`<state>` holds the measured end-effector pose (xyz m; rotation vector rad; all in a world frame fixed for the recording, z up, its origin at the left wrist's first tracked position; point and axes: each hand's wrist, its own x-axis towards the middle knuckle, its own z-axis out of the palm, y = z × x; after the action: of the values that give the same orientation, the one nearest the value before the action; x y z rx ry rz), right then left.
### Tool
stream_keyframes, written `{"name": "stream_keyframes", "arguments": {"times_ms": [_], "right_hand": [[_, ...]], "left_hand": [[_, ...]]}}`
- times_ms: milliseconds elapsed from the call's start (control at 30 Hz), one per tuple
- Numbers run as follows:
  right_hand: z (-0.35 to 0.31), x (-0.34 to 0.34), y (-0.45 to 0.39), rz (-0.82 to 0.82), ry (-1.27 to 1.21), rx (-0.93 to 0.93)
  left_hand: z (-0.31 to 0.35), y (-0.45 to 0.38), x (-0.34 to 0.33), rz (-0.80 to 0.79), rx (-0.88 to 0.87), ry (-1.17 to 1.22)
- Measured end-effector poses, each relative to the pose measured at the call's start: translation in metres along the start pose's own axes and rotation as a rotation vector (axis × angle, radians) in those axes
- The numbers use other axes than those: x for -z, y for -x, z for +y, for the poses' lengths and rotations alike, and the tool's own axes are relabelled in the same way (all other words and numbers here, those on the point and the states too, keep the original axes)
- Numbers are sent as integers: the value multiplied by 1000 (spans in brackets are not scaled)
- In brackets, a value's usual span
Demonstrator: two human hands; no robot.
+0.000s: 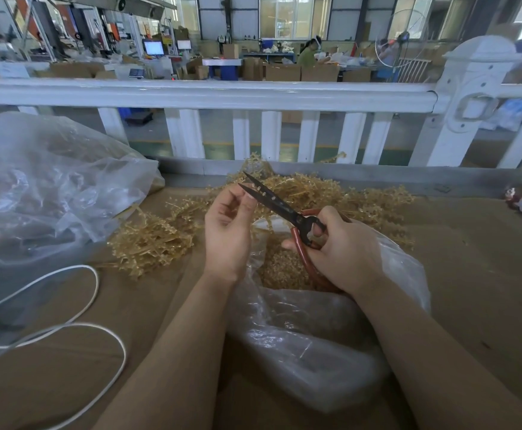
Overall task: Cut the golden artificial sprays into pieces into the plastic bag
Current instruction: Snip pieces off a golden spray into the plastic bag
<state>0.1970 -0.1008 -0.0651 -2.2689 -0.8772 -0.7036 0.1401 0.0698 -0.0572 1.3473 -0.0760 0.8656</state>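
Seen from above, a person's right hand (340,252) grips red-handled scissors (287,212), dark blades slightly parted and pointing up and away. The left hand (227,231) has its fingertips curled together beside the blade tips, apparently pinching a small sprig, though what it holds is too small to tell. Both hands hover above an open clear plastic bag (315,352), crinkled and glossy, already holding a heap of short golden cut pieces (284,268). To cut well, the sprig probably should sit deep between the blades, fingertips kept back from the edges, and directly over the bag's mouth so bits drop in. Uncut golden artificial sprays (331,193), stiff, translucent, beaded and branching, lie tangled on the brown cardboard surface (470,274) behind the bag and to its left. Another crumpled clear bag (51,187) and a looped white cord (92,330) sit left.
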Motion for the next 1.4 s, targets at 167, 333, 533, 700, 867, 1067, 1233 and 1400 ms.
{"name": "stream_keyframes", "arguments": {"times_ms": [167, 333, 533, 700, 867, 1067, 1233, 1400], "right_hand": [[-1, 0, 1, 21, 25, -31], [0, -1, 1, 34, 29, -38], [0, -1, 1, 36, 26, -30], [0, -1, 1, 42, 11, 0], [1, -1, 1, 18, 12, -6], [1, 0, 0, -4, 50, -22], [0, 1, 0, -4, 49, -31], [0, 0, 0, 26, 37, -10]], "left_hand": [[1, 1, -1, -18, -1, 17], [1, 3, -2, -23, 19, 20], [1, 3, -3, -6, 16, 1], [-1, 2, -2, -2, -14, -22], [0, 3, -1, 14, -22, -9], [1, 3, -2, 51, 1, -27], [0, 2, -1, 48, -7, -41], [-1, 1, -1, 48, 8, 4]]}}
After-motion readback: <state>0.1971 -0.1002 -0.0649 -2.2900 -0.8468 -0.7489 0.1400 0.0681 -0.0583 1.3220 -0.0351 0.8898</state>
